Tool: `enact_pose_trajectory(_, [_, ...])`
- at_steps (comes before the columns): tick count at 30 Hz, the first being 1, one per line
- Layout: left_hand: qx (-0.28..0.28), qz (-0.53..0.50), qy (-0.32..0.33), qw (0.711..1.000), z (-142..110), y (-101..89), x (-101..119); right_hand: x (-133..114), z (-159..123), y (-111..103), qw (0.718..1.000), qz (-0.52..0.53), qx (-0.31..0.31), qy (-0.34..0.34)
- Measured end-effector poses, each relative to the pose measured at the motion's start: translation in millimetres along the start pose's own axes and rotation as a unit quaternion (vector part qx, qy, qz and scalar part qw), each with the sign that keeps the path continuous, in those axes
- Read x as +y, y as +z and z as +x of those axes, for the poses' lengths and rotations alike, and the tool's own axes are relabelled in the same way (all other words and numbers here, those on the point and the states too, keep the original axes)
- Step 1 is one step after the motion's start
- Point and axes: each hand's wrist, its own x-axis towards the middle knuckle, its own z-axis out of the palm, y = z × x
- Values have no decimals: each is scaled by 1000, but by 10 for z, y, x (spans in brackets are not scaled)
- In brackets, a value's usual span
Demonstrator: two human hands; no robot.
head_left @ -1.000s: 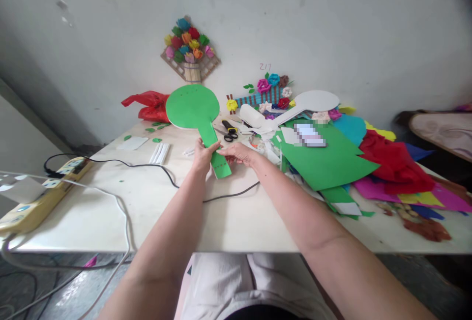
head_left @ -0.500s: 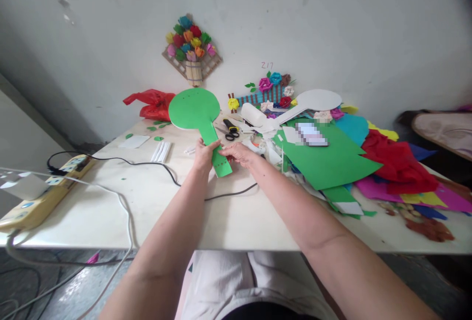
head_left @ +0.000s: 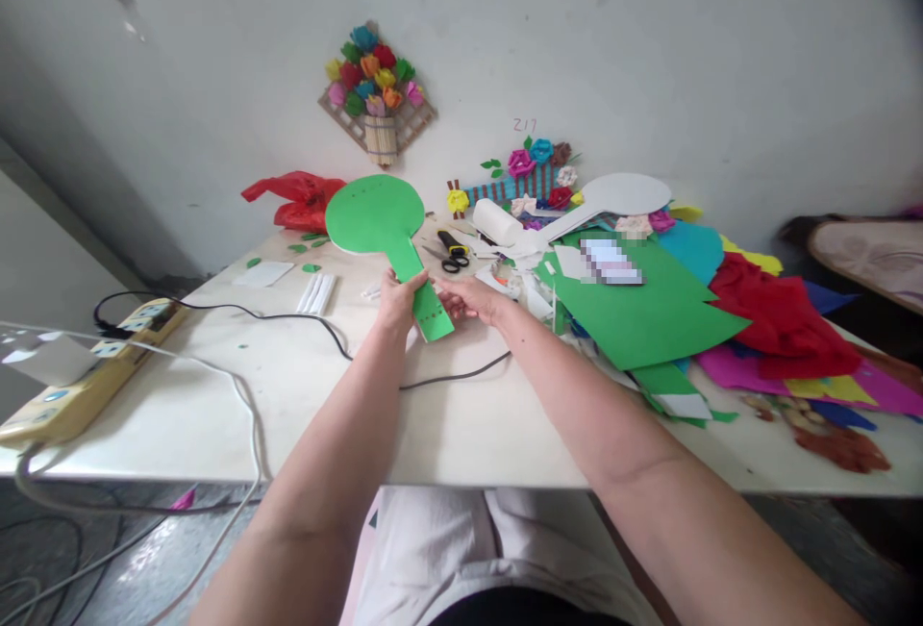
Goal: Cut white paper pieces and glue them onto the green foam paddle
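A green paddle-shaped paper cutout (head_left: 377, 214) with a round head and a long handle stands tilted over the white table (head_left: 303, 395). My left hand (head_left: 395, 301) is closed round the handle from the left, thumb on the green face. My right hand (head_left: 472, 297) pinches the handle's right edge with its fingertips. A row of small dots marks the lower end of the handle.
Black-and-yellow scissors (head_left: 452, 256) and a white roll (head_left: 496, 221) lie just behind the hands. Green, red, blue and pink paper sheets (head_left: 649, 304) pile at the right. A black cable (head_left: 303, 323) crosses the table; a power strip (head_left: 79, 386) sits at the left edge. Paper flower crafts lean on the wall.
The cutout and both hands have shifted only slightly; my right fingers have moved up a little along the handle's edge.
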Motion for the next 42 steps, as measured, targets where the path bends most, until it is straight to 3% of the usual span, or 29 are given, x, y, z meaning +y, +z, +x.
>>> enact_pose_trajectory(9, [-18, 9, 5, 1000, -18, 1, 14, -42, -33, 57, 995, -90, 12, -41])
enact_pose_trajectory(21, [-118, 20, -27, 992, -10, -85, 39, 47, 36, -1, 1000, -18, -5, -16])
enact_pose_trajectory(26, [-100, 25, -15, 995, 13, -82, 9, 26, 0, 16, 1000, -17, -8, 16])
enact_pose_trajectory(30, [-86, 31, -14, 996, 1, -59, 4, 11, -14, 26, 999, -41, 8, -12])
enact_pose_trajectory(35, [-107, 46, -43, 992, -49, -29, 28, 65, 43, 17, 998, -30, 21, -51])
enact_pose_trajectory(42, [-137, 60, -68, 986, -72, -40, 91, 99, 66, 30, 999, 15, 29, -36])
